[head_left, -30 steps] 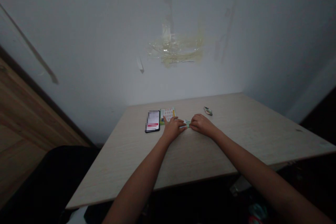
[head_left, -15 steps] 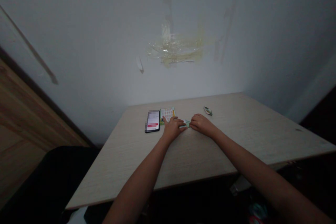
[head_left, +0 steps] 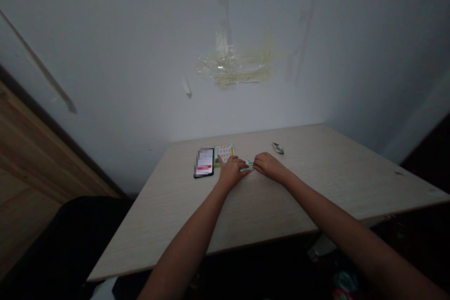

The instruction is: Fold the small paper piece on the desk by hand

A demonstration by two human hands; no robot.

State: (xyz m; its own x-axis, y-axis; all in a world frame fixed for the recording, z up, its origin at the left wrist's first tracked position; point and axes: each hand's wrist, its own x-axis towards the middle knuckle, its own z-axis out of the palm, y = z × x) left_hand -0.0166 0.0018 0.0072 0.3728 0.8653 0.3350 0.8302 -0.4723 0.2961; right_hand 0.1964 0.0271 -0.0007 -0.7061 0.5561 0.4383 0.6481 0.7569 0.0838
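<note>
Between my two hands lies a small green-and-white piece of printed paper [head_left: 250, 164], close to the tabletop and partly covered by fingers. My left hand [head_left: 231, 171] has its thumb and some fingers closed on the paper's left end, while another finger reaches out over a printed booklet or sheet [head_left: 225, 150]. At the right end, the curled fingers of my right hand [head_left: 269, 167] pinch the same paper. A phone [head_left: 204, 162] with its screen lit lies left of the booklet. Beyond my right hand rests a small folded, shiny scrap [head_left: 277, 148].
The pale wooden table [head_left: 260, 211] reaches back to a grey wall [head_left: 140, 56] with old tape [head_left: 235, 68] on it. A dark chair-like shape [head_left: 84, 239] stands at the left, by wooden panelling [head_left: 24, 164]. Dim objects lie below the table's front edge.
Almost nothing differs. My right hand has shifted very slightly left, and the paper shows at a slightly different angle; the view itself has moved a little.
</note>
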